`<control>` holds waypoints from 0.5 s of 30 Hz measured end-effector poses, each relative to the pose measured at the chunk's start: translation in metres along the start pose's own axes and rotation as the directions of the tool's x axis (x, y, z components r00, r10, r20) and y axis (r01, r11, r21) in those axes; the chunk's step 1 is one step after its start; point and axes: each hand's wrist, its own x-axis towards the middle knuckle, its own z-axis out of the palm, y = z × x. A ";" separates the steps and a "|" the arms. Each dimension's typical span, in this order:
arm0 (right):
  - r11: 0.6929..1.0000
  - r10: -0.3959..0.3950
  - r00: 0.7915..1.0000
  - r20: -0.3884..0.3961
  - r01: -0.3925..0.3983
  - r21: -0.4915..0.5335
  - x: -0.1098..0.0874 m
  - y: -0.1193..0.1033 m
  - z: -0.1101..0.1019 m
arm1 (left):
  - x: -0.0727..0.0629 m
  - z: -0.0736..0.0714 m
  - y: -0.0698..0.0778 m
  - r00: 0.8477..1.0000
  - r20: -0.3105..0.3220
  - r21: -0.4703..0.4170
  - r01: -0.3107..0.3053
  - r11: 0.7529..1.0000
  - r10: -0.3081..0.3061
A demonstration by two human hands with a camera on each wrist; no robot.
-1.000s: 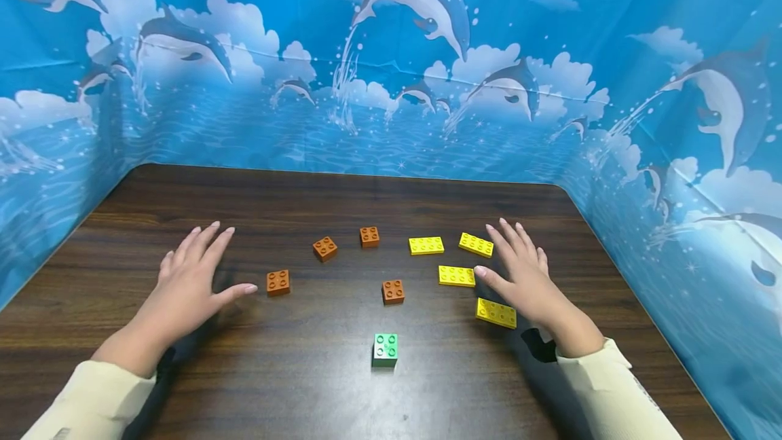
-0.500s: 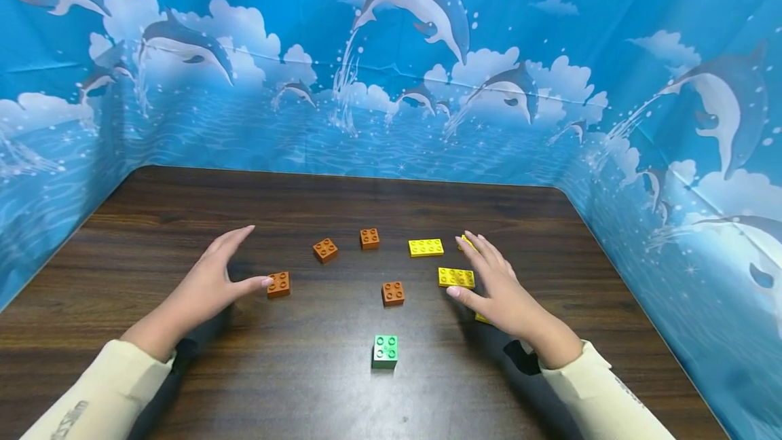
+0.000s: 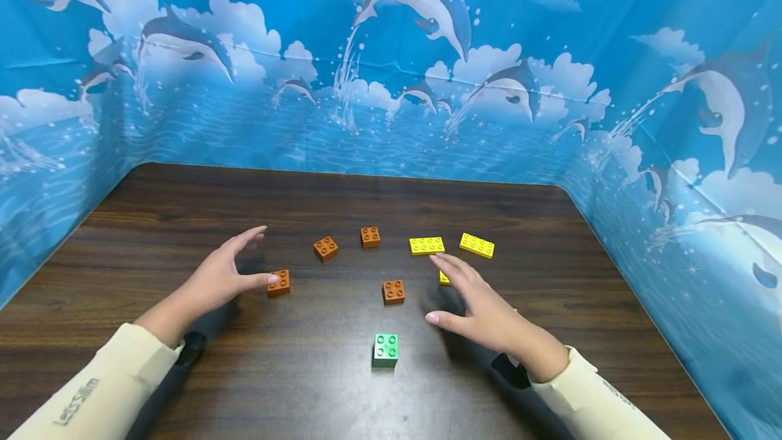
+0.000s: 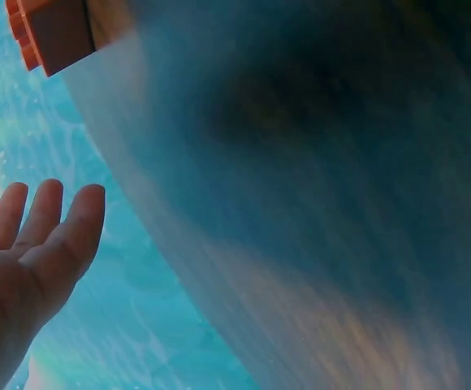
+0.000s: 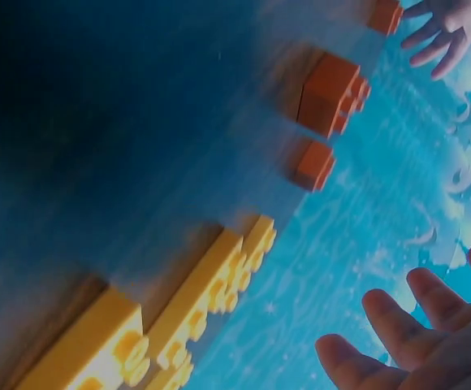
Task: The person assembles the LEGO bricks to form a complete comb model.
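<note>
In the head view my left hand (image 3: 214, 280) is held over the left of the table, fingers spread apart from the thumb. Its thumb tip overlaps the nearest orange-brown toy brick (image 3: 280, 285) in this view. My right hand (image 3: 482, 307) hovers at the right with relaxed fingers and nothing between them. It covers part of one yellow brick (image 3: 444, 278) and nearly all of another beside the wrist. Both hands also show in the wrist views, left fingers (image 4: 81, 223) and right fingers (image 5: 398, 325) extended above the table.
Three more orange-brown bricks, one in the middle (image 3: 394, 292), sit between the hands. A green brick (image 3: 385, 352) stands nearer the front. Two yellow bricks, one at far right (image 3: 477, 246), lie beyond my right hand. A blue dolphin curtain (image 3: 391, 127) borders the dark wooden table (image 3: 330, 386).
Both hands have moved inward. The left thumb has come over the nearest orange-brown brick, and the right hand has shifted left and nearer, uncovering the far-right yellow brick. The bricks have stayed put.
</note>
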 end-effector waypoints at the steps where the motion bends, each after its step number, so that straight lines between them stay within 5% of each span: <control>1: 1.000 -0.004 1.000 0.008 0.003 0.010 0.000 -0.001 0.001 | 0.001 0.000 -0.001 1.000 0.007 0.003 -0.002 1.000 0.002; 15: 0.978 -0.004 0.989 0.147 -0.027 0.208 0.006 -0.011 0.022 | 0.009 0.008 -0.007 0.994 0.106 -0.018 0.010 1.000 -0.008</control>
